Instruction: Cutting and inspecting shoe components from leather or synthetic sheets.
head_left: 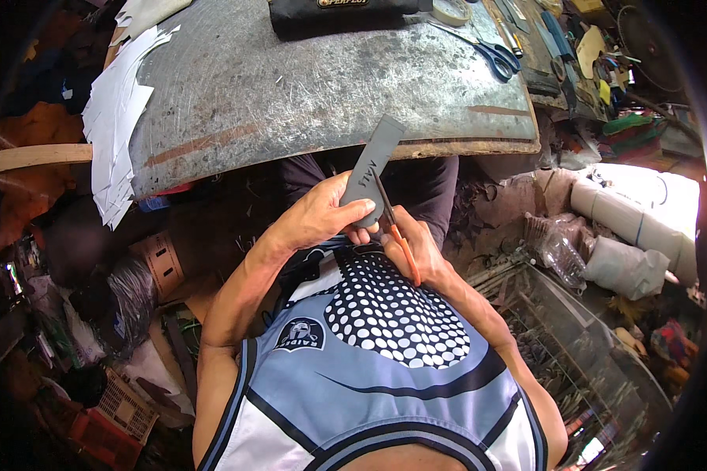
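Observation:
My left hand (pixel 320 210) grips a flat grey strip (pixel 379 145) by its rounded lower end, thumb on top and fingers curled underneath. The strip slants up to the right, with dark hand lettering on its face and its square far end over the table edge. In my right hand (pixel 426 245) is a pair of orange-handled scissors (pixel 405 256), the hand wrapped round the handles. Their dark blades point up along the right edge of the strip, close against it. Whether the blades bite into the strip cannot be made out.
Ahead stands a worn metal-topped table (pixel 291 102). White paper sheets (pixel 118 125) hang over its left side. A black pouch (pixel 346 19), tape roll (pixel 452 12) and blue-handled scissors (pixel 498 61) lie at the back. A glass-topped case (pixel 573 337) stands right; a cardboard box (pixel 159 263), left.

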Available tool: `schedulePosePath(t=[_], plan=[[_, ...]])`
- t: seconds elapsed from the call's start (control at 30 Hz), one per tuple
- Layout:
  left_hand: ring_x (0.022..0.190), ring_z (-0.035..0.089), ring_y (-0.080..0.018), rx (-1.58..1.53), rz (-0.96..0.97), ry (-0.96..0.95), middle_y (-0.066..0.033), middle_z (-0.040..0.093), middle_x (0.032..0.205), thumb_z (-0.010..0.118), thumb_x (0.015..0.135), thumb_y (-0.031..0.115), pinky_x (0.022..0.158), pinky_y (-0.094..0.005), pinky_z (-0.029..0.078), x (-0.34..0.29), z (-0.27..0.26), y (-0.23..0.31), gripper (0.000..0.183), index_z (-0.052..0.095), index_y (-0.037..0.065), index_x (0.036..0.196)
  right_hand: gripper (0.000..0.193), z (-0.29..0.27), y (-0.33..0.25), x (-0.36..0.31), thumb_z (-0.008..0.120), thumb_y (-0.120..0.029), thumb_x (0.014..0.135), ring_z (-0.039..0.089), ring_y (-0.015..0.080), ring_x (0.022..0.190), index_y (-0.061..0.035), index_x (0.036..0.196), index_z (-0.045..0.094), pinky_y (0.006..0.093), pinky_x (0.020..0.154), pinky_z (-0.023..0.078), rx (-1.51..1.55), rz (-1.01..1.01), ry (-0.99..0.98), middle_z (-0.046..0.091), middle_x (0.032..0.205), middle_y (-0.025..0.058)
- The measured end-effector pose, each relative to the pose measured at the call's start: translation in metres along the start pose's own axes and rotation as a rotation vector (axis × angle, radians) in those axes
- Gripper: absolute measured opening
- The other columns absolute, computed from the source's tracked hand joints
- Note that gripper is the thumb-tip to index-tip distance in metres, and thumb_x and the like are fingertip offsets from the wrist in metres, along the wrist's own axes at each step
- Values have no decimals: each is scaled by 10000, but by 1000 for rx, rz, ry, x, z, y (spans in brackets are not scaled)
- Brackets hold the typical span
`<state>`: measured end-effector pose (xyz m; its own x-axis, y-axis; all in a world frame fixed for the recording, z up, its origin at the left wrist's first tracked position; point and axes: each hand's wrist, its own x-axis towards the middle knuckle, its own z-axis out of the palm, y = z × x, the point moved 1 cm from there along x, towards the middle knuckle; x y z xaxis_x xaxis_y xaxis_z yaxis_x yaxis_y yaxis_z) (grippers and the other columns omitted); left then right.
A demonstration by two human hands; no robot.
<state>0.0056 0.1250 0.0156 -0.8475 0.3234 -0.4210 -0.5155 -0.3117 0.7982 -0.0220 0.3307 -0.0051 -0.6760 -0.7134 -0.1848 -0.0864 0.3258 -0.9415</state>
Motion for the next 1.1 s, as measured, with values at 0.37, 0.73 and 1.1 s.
schedulePosePath(t=[0.37,0.73,1.1], plan=[[713,661,-169,-15,101,117,-131,650,906,491,967,211,616,-261,554,-11,-9,18,243,494,13,1108,393,-6,4,-10,548,-103,837,485,129,635,-29,1205,431,291,621,412,108,36,-75,472,702,18],[1087,581,-198,-210,381,234,-159,580,1211,443,984,263,966,-341,446,-6,7,24,384,509,-39,1211,260,-1,-45,52,602,-96,886,480,53,631,-21,1106,484,208,570,421,450,-56,270,523,737,5],[1183,518,-212,-249,455,159,-172,544,1268,476,969,191,1060,-362,344,-5,9,24,381,463,-28,1280,107,0,-50,52,535,-75,900,485,75,470,-48,973,462,207,430,395,729,-66,192,504,590,16]])
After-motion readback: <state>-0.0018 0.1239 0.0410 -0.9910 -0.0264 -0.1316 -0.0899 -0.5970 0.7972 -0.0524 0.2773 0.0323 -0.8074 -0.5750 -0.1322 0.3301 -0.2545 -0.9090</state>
